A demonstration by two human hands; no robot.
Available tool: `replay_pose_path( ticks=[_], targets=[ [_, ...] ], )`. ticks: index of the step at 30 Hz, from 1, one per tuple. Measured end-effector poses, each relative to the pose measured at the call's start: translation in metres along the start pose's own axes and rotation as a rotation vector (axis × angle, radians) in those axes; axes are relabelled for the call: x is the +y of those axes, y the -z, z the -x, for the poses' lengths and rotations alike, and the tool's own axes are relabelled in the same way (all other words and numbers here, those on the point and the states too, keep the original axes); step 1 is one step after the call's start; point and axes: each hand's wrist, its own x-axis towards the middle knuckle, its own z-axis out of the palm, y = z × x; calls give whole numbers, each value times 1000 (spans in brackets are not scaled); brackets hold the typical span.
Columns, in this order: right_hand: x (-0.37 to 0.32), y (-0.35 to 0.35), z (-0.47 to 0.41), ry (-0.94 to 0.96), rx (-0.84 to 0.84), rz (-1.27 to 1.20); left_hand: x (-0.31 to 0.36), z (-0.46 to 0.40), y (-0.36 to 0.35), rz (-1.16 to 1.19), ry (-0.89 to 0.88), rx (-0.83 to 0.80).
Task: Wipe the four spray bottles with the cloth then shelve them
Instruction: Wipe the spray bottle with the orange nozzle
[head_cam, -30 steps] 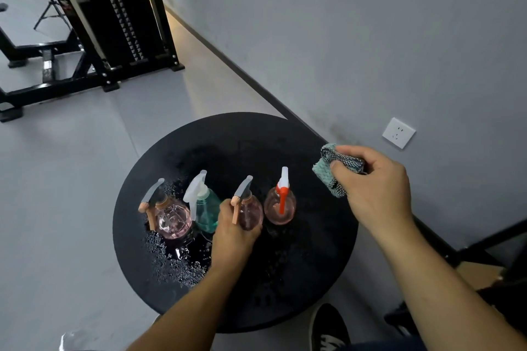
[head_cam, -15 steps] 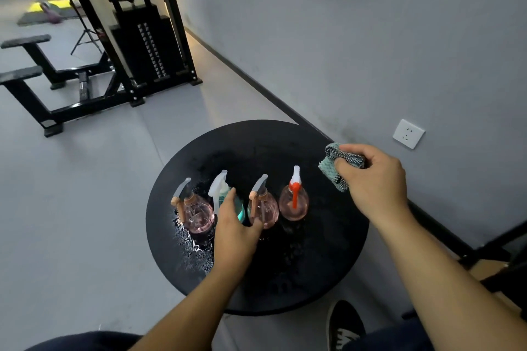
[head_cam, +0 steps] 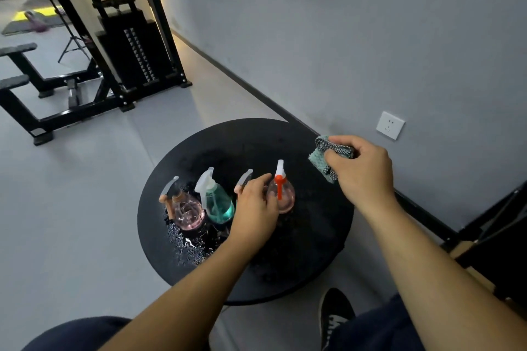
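Four spray bottles stand in a row on the round black table [head_cam: 319,251]. From the left they are a pink bottle with a grey trigger [head_cam: 186,212], a teal bottle with a white trigger [head_cam: 219,205], a third bottle of which only the grey trigger [head_cam: 245,177] shows, and a pink bottle with a red-and-white trigger [head_cam: 283,196]. My left hand [head_cam: 255,211] lies over the third bottle's body with loosely extended fingers, its thumb against the red-trigger bottle. My right hand [head_cam: 360,172] grips a folded teal and checked cloth [head_cam: 320,158] above the table's right edge.
Water drops [head_cam: 185,242] lie on the table in front of the two left bottles. The grey wall with a socket [head_cam: 390,125] is close on the right. A black cable machine [head_cam: 128,51] stands behind; a dark frame [head_cam: 502,231] is at the right. My shoe [head_cam: 336,316] is under the table.
My left hand has slid to the right, from beside the teal bottle to over the third bottle and against the red-trigger one. The right hand keeps the cloth in place.
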Motion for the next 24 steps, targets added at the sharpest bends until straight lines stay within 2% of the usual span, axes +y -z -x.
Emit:
replay_pose_path(
  ticks=[4, 6, 18, 24],
  targets=[
    [4, 2, -6, -6, -3, 1, -6, -18, -26, 76, 199, -75],
    [4, 1, -9, -5, 1, -2, -7, -27, -34, 118, 228, -74],
    [18, -7, -29, -4, -27, 13, -40, -68, -54, 208, 127, -198],
    [19, -12, -33, -8, -19, 27, -48, -64, -66, 220, 169, -97]
  ],
)
